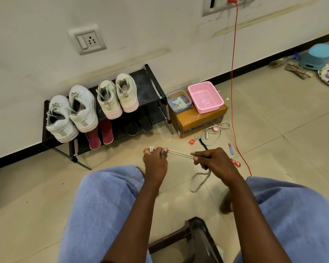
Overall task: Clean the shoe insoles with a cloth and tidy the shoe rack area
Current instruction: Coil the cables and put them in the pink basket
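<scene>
A doubled beige shoelace (179, 153) is stretched between my two hands above the tiled floor. My left hand (156, 162) pinches its two tipped ends. My right hand (215, 160) grips the other part, and a loop of lace (200, 180) hangs below it. The black shoe rack (152, 80) stands against the wall ahead. Two pairs of pale sneakers (72, 114) (118, 95) sit on its top shelf. Maroon insoles (100, 134) and dark insoles (139, 126) lie on the lower shelf. No cloth is in view.
Right of the rack, a cardboard box (198, 123) carries a pink basket (205, 96) and a clear lidded container (179, 101). A second lace (215, 133), keychain (192, 141), pen (231, 148) and orange cable (234, 92) lie on the floor. A brown stool (196, 242) stands between my knees.
</scene>
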Demonstrator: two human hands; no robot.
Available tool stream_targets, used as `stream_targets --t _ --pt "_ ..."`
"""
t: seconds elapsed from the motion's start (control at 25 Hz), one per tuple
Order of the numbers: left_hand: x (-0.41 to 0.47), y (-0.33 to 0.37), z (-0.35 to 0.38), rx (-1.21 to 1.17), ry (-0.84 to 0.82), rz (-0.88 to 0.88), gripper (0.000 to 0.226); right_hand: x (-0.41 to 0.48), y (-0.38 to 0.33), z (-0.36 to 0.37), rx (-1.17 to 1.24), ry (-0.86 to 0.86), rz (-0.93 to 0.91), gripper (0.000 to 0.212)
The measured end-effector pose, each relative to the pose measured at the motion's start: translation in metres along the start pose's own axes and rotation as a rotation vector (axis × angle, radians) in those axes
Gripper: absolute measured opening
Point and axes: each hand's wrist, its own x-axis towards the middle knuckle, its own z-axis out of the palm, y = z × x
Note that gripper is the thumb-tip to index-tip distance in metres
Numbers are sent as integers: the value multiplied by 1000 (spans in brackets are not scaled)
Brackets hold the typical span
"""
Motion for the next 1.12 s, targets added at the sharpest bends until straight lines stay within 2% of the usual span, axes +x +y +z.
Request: stream_targets --t 0.12,0.24,0.32,0.44,0.52,0.64,0.76,0.92,1.12 --pt "3 -8 -7 186 142 -75 32 3 5 -5 -131 49 -30 21" --pt "2 -7 -8 188 132 -91 31 5 5 0 -266 166 -116 20" --pt "1 0 -6 90 59 8 36 7 3 4 -304 238 -190 20" --pt "-8 15 5 34 -158 232 37 6 -5 12 -309 248 -252 20" --pt "-15 17 13 35 -242 256 36 4 -10 17 -285 225 -268 18" --pt "-17 14 17 -22 -249 203 35 3 -12 18 -219 184 -211 20" --pt "-10 11 14 -51 -171 151 32 3 -10 13 -206 126 -141 26" --pt "3 2 4 -67 -51 -13 35 4 -4 1 -209 106 -85 23" --pt "10 -10 -7 6 38 -111 37 6 1 -5 -278 140 -109 21"
